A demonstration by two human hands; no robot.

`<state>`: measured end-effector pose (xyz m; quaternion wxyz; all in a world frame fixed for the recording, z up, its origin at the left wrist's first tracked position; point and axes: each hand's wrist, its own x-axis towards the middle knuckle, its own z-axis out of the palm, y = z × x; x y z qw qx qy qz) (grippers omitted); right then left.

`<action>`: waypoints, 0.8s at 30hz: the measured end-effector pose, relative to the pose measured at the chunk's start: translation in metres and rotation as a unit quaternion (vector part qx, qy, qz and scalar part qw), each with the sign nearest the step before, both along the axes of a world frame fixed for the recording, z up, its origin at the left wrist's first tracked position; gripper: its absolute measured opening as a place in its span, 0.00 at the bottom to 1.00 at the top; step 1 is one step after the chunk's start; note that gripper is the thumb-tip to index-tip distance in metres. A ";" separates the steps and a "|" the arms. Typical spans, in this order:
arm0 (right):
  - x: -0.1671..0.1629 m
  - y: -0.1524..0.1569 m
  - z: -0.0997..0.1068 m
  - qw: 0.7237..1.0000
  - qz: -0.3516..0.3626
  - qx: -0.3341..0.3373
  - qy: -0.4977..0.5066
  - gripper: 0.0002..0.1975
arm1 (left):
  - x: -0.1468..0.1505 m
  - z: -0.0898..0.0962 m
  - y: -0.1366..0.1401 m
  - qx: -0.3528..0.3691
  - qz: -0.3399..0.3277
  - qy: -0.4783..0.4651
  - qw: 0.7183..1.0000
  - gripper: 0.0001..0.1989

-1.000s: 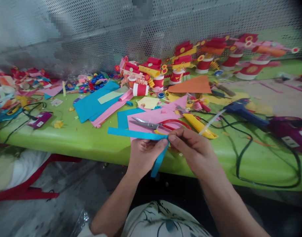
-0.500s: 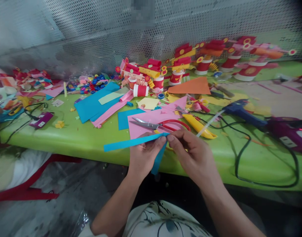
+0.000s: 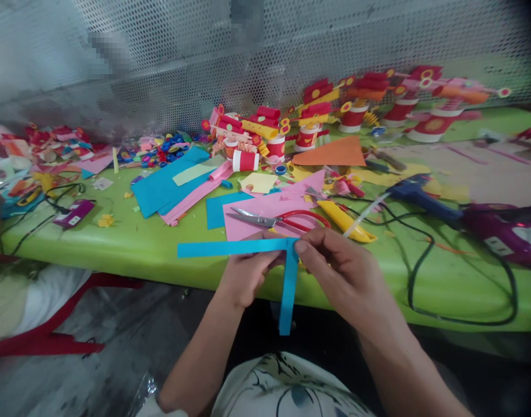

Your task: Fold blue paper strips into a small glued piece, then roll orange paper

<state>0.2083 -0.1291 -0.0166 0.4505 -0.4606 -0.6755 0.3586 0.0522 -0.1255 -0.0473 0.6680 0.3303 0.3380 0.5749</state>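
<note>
Two narrow arms of blue paper strip [image 3: 231,249] meet at a right-angled corner in front of me, one reaching left and one hanging down past the table edge. Thumb and fingers of my right hand [image 3: 344,269] pinch that corner. Behind the strip, my left hand [image 3: 243,278] is closed around it from below, its fingertips partly hidden by the paper. Just beyond my hands, scissors with red handles [image 3: 302,219] lie on a pink paper sheet [image 3: 248,230]. A yellow utility knife [image 3: 348,221] rests to their right.
A blue glue gun [image 3: 422,197] and its black cord [image 3: 411,284] lie at right, near a purple power box [image 3: 504,231]. Red-and-white paper cup models [image 3: 306,138] stand along the perforated metal wall. Blue sheets [image 3: 165,185] lie left. Another person's arm shows at far left.
The blue strip has turned: its long arm is now level and its other arm hangs fully visible. My left thumb has slipped from the front of the corner to behind the paper.
</note>
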 end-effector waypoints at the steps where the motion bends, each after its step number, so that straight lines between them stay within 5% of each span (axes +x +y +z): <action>1: 0.000 0.000 0.001 1.000 0.002 0.006 -0.003 0.11 | 0.001 0.001 0.000 -0.009 -0.004 -0.011 1.000 0.08; 11: 0.000 -0.005 0.007 0.996 -0.028 0.072 -0.051 0.09 | 0.004 0.004 0.001 -0.029 -0.020 -0.047 0.998 0.13; 24: -0.003 -0.009 0.007 0.990 -0.048 0.103 -0.088 0.10 | 0.008 0.005 -0.005 0.078 0.053 0.118 0.989 0.13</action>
